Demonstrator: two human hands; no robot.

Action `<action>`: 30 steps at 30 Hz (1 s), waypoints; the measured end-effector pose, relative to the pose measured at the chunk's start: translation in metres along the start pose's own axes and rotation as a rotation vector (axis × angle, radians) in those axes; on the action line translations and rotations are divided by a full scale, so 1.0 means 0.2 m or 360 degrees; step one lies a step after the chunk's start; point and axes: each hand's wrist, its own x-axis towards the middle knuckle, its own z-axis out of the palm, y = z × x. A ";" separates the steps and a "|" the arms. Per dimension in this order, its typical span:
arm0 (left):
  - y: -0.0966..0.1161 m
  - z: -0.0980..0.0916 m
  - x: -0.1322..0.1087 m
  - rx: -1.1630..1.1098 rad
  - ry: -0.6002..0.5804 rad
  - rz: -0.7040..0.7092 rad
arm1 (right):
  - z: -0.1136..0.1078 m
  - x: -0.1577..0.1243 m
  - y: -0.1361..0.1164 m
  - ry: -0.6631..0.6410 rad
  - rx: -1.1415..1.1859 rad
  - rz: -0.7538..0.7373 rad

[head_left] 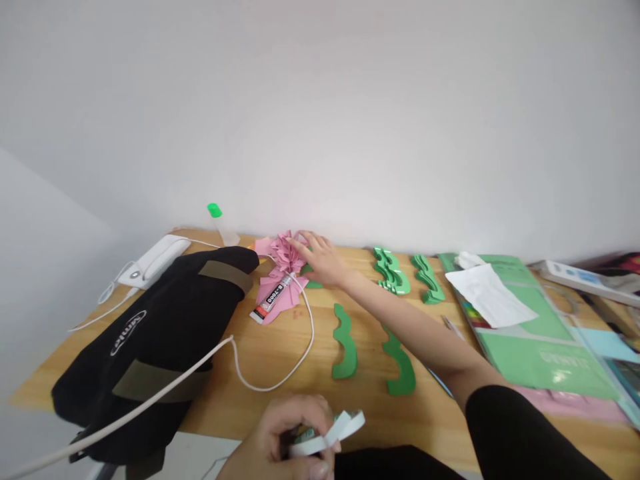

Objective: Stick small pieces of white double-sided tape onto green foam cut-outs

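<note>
Curling its fingers, the left hand (295, 440) pinches a looped white strip (345, 430) low in front of the body. The right hand (323, 260) reaches far out to a bunch of folded pink paper (285, 250), with its bent fingers apart; I cannot tell if they grip any of it. A bit of flat green stuff (314, 285) peeks out under that hand. Just below the bunch, a black, white and red glue tube (273, 299) lies on pink paper, and a thin white cord (311, 327) loops beside it. Nearer, two wavy green pieces (345, 347) lie apart on the wooden table (370, 360). Behind them sit two stacks of shiny green wavy shapes (393, 273). A big black cloth bag (185, 320) rests at the left. At the right, a white sheet (493, 297) lies on a flat green packet (560, 360).
</note>
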 end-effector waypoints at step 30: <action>-0.04 0.06 0.09 -0.0201 0.0073 -0.0107 | 0.01 0.20 0.10 0.0207 0.0388 0.0331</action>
